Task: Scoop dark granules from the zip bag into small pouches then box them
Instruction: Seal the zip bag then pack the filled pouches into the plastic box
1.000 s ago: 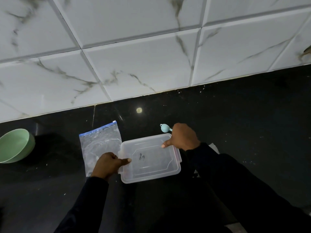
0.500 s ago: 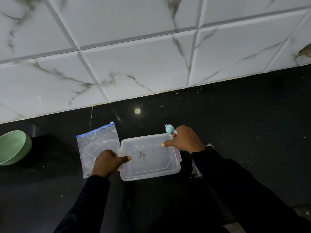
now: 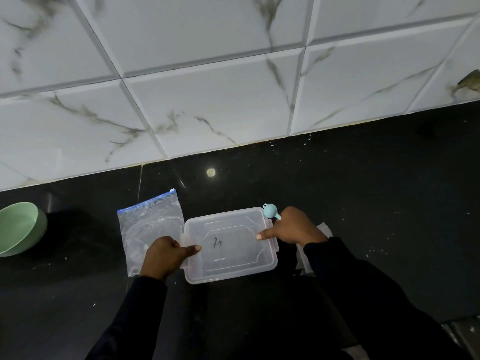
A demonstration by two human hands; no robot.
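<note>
A clear plastic box (image 3: pixel 230 245) with its lid on lies on the black counter, a dark scribble on the lid. My left hand (image 3: pixel 166 254) grips the box's left edge, thumb pressed on the lid. My right hand (image 3: pixel 292 227) grips the right edge with its thumb on the lid, and a light blue scoop (image 3: pixel 270 211) sticks out behind its fingers. A clear zip bag (image 3: pixel 149 224) with a blue seal strip lies flat just left of the box, partly under my left hand. No dark granules show in it.
A pale green bowl (image 3: pixel 19 228) sits at the far left of the black counter (image 3: pixel 363 216). White plastic or paper (image 3: pixel 324 229) peeks out behind my right wrist. A white marble-tiled wall (image 3: pixel 233 87) rises behind the counter.
Both hands keep their hold on the box. The box, the bag and the scoop stay where they were, apart from a slight camera shift.
</note>
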